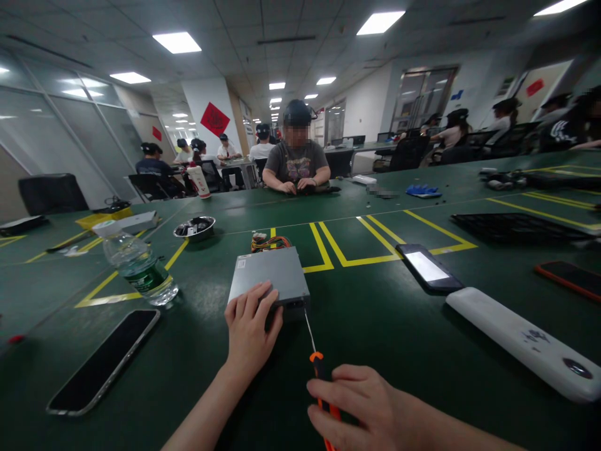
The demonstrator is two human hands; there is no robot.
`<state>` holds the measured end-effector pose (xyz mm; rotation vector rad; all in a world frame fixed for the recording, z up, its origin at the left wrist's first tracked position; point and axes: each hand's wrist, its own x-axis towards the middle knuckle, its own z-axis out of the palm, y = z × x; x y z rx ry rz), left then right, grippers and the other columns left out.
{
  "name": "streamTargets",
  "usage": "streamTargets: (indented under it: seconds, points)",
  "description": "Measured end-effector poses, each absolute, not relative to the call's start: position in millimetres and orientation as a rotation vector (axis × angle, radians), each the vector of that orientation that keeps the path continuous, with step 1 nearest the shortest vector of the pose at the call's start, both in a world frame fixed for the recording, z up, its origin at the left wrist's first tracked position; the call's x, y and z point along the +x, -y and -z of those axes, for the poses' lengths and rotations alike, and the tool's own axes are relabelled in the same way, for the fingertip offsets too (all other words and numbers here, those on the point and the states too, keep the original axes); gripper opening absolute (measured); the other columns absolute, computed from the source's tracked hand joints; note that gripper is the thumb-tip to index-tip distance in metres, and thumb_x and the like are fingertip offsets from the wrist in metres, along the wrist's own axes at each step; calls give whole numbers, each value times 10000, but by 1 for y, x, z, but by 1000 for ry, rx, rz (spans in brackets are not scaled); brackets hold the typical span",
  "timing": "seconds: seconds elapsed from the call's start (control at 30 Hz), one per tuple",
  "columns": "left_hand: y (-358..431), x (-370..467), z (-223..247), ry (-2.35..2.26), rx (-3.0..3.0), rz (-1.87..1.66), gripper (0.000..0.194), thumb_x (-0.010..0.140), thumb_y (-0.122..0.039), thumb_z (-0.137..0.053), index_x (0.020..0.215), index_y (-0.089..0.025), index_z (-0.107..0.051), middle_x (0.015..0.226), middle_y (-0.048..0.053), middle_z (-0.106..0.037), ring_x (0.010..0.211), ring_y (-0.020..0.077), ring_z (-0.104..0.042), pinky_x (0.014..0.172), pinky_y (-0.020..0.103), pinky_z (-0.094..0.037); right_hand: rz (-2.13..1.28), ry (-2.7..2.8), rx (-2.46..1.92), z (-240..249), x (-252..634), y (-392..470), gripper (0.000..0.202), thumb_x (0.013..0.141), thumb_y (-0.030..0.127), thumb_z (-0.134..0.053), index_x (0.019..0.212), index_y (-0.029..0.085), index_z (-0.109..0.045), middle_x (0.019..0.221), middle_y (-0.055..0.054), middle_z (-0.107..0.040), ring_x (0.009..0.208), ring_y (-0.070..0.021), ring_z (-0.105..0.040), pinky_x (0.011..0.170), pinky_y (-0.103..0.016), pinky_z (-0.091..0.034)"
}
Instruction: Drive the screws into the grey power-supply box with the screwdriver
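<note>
A grey metal power supply box lies on the green table, with a bundle of coloured cables at its far side. My left hand rests on the box's near left part, fingers spread over its top and front edge. In my right hand is an orange and black screwdriver, its handle between my fingers. The metal shaft points up and away, and its tip is at the near right corner of the box; whether it sits on a screw cannot be made out.
On the left are a water bottle, a black phone and a metal bowl. To the right lie a lit phone, a long white device and an orange-edged phone. A person sits across the green table.
</note>
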<state>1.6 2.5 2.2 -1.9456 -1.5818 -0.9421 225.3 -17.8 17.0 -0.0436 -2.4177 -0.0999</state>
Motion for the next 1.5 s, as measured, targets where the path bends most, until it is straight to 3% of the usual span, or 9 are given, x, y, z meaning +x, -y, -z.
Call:
streamTargets:
  seconds: [0.23, 0.53, 0.73, 0.83, 1.13, 1.3, 1.5]
  points:
    - [-3, 2, -2, 1575, -1933, 929, 249, 810, -235, -534, 1058, -249, -546, 1169, 53, -596, 1086, 229, -522, 873, 398, -304, 139, 2424, -79, -19, 228, 16, 225, 892, 216, -403, 972, 121, -591, 914, -117, -658, 649, -144, -606, 636, -274, -494]
    - [-3, 0, 0, 1583, -1944, 932, 259, 810, -240, -533, 1068, -252, -544, 1184, 52, -588, 1100, 231, -516, 880, 398, -296, 113, 2474, -101, -16, 220, 20, 412, 895, 435, -374, 1043, 95, -555, 953, -152, -630, 719, -173, -611, 645, -302, -485]
    - [-2, 1, -2, 1566, -1932, 948, 256, 806, -231, -535, 1061, -249, -551, 1166, 51, -599, 1090, 231, -522, 875, 397, -299, 245, 2513, 68, -8, 216, 14, 334, 856, 399, -464, 923, 94, -583, 962, -132, -640, 544, -123, -532, 507, -261, -426]
    - [-2, 1, -2, 1568, -1945, 941, 253, 805, -234, -538, 1057, -246, -554, 1172, 50, -594, 1086, 229, -526, 877, 395, -303, 222, 2475, 41, -2, 218, 9, 273, 834, 382, -495, 859, 122, -574, 956, -129, -644, 543, -122, -523, 524, -267, -429]
    - [-4, 0, 1, 1569, -1943, 931, 265, 806, -238, -537, 1070, -257, -546, 1176, 45, -593, 1091, 228, -522, 880, 397, -297, 108, 2602, -73, -16, 225, 15, 264, 854, 384, -503, 1037, 198, -543, 964, -91, -619, 623, -138, -556, 584, -276, -451]
    - [-4, 0, 1, 1559, -1943, 942, 266, 799, -242, -544, 1065, -262, -548, 1169, 53, -598, 1085, 234, -522, 879, 403, -287, 17, 2582, -26, -16, 227, 13, 368, 863, 423, -427, 1070, 135, -526, 1016, -146, -598, 731, -174, -593, 611, -302, -463]
    - [-3, 0, 0, 1585, -1953, 915, 270, 810, -243, -532, 1080, -258, -537, 1194, 50, -583, 1105, 230, -510, 879, 400, -292, 31, 2482, -7, -17, 226, 14, 315, 881, 347, -429, 1019, 86, -539, 985, -143, -632, 629, -143, -578, 581, -282, -453]
